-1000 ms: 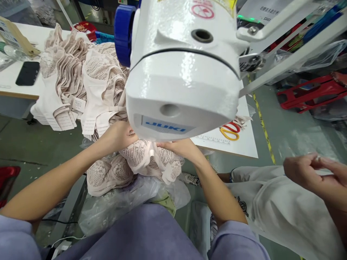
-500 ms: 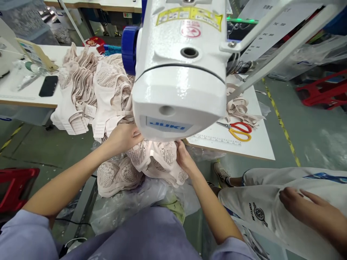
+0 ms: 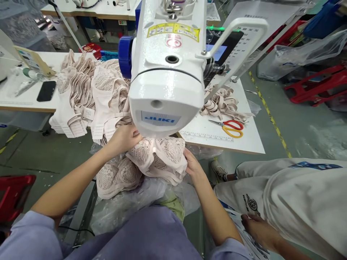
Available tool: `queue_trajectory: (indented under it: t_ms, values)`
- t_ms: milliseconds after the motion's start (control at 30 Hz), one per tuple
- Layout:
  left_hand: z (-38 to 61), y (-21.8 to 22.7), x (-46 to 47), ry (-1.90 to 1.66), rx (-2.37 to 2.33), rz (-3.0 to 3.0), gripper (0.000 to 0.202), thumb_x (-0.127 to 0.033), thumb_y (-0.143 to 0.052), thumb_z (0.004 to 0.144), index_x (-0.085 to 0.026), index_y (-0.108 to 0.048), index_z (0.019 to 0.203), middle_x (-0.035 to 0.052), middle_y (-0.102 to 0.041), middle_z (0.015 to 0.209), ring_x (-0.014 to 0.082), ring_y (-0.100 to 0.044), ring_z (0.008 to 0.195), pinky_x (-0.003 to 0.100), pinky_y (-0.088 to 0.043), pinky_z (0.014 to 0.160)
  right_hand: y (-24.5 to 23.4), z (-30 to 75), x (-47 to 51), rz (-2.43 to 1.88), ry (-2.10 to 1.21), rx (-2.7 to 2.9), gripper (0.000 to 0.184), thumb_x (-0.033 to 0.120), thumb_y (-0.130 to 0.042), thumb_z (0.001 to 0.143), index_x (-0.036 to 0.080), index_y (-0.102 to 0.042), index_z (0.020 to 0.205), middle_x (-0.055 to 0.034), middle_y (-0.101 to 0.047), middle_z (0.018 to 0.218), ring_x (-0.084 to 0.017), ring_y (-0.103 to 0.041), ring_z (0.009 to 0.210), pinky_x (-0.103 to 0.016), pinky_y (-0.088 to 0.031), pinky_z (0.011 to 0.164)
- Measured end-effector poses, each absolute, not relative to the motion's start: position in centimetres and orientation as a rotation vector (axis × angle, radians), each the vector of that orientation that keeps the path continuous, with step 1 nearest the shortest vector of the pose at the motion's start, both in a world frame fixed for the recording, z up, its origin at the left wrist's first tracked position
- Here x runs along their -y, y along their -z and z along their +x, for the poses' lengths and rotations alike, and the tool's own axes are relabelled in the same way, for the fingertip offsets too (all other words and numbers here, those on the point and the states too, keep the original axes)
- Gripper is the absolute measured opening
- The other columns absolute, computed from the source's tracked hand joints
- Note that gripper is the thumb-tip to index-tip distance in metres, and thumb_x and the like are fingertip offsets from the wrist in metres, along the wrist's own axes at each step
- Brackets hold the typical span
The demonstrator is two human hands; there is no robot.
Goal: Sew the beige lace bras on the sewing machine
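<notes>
A beige lace bra (image 3: 159,157) lies spread below the white sewing machine head (image 3: 168,90). My left hand (image 3: 126,139) pinches its upper left edge close to the machine; the fingertips are partly hidden. At the bra's right side, my right hand (image 3: 192,161) grips the edge with the thumb on top. Another lace bra (image 3: 116,177) rests just below my left forearm, on clear plastic sheeting (image 3: 130,202). The machine's head hides its needle and the top of the bra.
Stacked beige bras (image 3: 81,94) cover the table left of the machine, near a black phone (image 3: 46,91). To the right lie scissors (image 3: 230,127), a ruler (image 3: 206,136) and loose straps (image 3: 225,103). A co-worker's leg (image 3: 257,187) and hand (image 3: 260,229) are close on my right.
My right hand has moved slightly right and down with the bra's edge, and more of the right cup shows. The co-worker's hand has moved lower and to the left. The camera view has shifted.
</notes>
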State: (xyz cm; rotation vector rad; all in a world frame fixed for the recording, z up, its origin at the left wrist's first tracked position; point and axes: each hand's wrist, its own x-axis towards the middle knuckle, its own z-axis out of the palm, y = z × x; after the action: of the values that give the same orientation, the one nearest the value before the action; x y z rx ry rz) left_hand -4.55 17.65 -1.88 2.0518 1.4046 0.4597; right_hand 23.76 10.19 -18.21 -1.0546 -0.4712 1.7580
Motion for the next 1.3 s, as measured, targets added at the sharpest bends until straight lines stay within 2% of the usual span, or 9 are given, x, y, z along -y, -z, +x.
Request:
queue_trajectory:
  t_ms: [167,333,433,500,600,700,933,1100,1300]
  values:
    - [-6.2,2.1,-15.9,-0.423,-1.552,2.095,0.032,-0.043,-0.056,0.092,-0.018,-0.06,0.113,0.0101,-0.07,0.102,0.0237,-0.065,0.083,0.03,-0.045,0.061,16.4,24.7,-10.4,-1.113,-1.552,0.522,0.04,0.05,-0.085,0.068,0.024,-0.071,0.096,-0.0036,-0.078,0.089,-0.025,-0.074,0.084,-0.037,-0.059,0.078]
    - [-5.2,0.5,-9.9,-0.761,-1.455,2.328,0.015,-0.026,-0.051,0.097,-0.023,-0.055,0.112,0.0084,-0.068,0.112,0.0225,-0.067,0.101,0.034,-0.054,0.082,11.8,24.2,-8.9,-1.12,-1.398,0.828,0.029,0.049,-0.08,0.077,0.022,-0.073,0.084,-0.0031,-0.075,0.079,-0.019,-0.066,0.066,-0.03,-0.053,0.064]
    - [-3.2,-0.2,-6.8,-0.895,-1.04,2.521,0.037,-0.019,-0.059,0.093,-0.025,-0.048,0.128,0.012,-0.065,0.125,0.0248,-0.061,0.121,0.038,-0.051,0.101,7.8,21.7,-7.4,-0.983,-1.489,1.437,0.024,0.044,-0.072,0.087,0.021,-0.075,0.082,-0.0025,-0.074,0.078,-0.018,-0.064,0.07,-0.027,-0.049,0.065]
    - [-2.3,-0.2,-6.0,-0.734,-0.917,2.529,0.053,-0.028,-0.065,0.09,-0.022,-0.043,0.137,0.0157,-0.062,0.133,0.029,-0.057,0.128,0.042,-0.049,0.105,5.6,19.8,-6.5,-0.821,-1.552,1.762,0.026,0.042,-0.065,0.093,0.021,-0.076,0.084,-0.0016,-0.072,0.077,-0.017,-0.064,0.071,-0.027,-0.047,0.066]
    - [-2.2,0.7,-6.4,-0.314,-1.016,2.318,0.033,-0.045,-0.064,0.089,-0.02,-0.06,0.11,0.0086,-0.071,0.099,0.0254,-0.068,0.092,0.034,-0.054,0.078,3.9,18.3,-5.9,-0.835,-1.522,1.819,0.033,0.043,-0.054,0.099,0.02,-0.074,0.084,-0.0011,-0.069,0.075,-0.015,-0.061,0.069,-0.026,-0.044,0.065]
    - [-3.0,1.6,-7.6,-0.21,-1.162,2.062,0.036,-0.045,-0.05,0.096,-0.018,-0.057,0.073,-0.0008,-0.056,0.061,0.0144,-0.054,0.057,0.026,-0.039,0.054,4.0,18.3,-6.3,-1.05,-1.5,1.679,0.037,0.047,-0.052,0.099,0.019,-0.073,0.086,0.0009,-0.062,0.066,-0.012,-0.052,0.054,-0.025,-0.038,0.053]
    - [-3.3,1.3,-9.7,-0.59,-1.416,1.753,0.027,-0.045,-0.059,0.092,-0.019,-0.067,0.091,0.0026,-0.069,0.082,0.0169,-0.061,0.073,0.025,-0.042,0.062,5.2,18.2,-8.9,-1.276,-1.198,1.58,0.032,0.044,-0.065,0.088,0.019,-0.063,0.07,-0.0013,-0.064,0.07,-0.016,-0.054,0.067,-0.025,-0.037,0.059]
    - [-3.1,2.8,-12.0,-0.658,-1.473,1.582,0.023,-0.042,-0.065,0.086,-0.019,-0.06,0.085,-0.0058,-0.048,0.057,0.0114,-0.043,0.051,0.023,-0.03,0.05,6.6,17.7,-10.9,-1.334,-1.308,1.486,0.047,0.054,-0.067,0.084,0.021,-0.045,0.058,0.0035,-0.042,0.057,-0.012,-0.039,0.057,-0.026,-0.03,0.054]
    - [-2.8,3.3,-14.0,-0.698,-1.415,1.465,0.018,-0.034,-0.066,0.082,-0.021,-0.054,0.079,-0.006,-0.045,0.056,0.0117,-0.04,0.05,0.025,-0.03,0.051,8.6,17.7,-12.7,-1.285,-1.471,1.354,0.054,0.058,-0.072,0.08,0.021,-0.04,0.058,0.0057,-0.034,0.056,-0.01,-0.031,0.054,-0.025,-0.026,0.053]
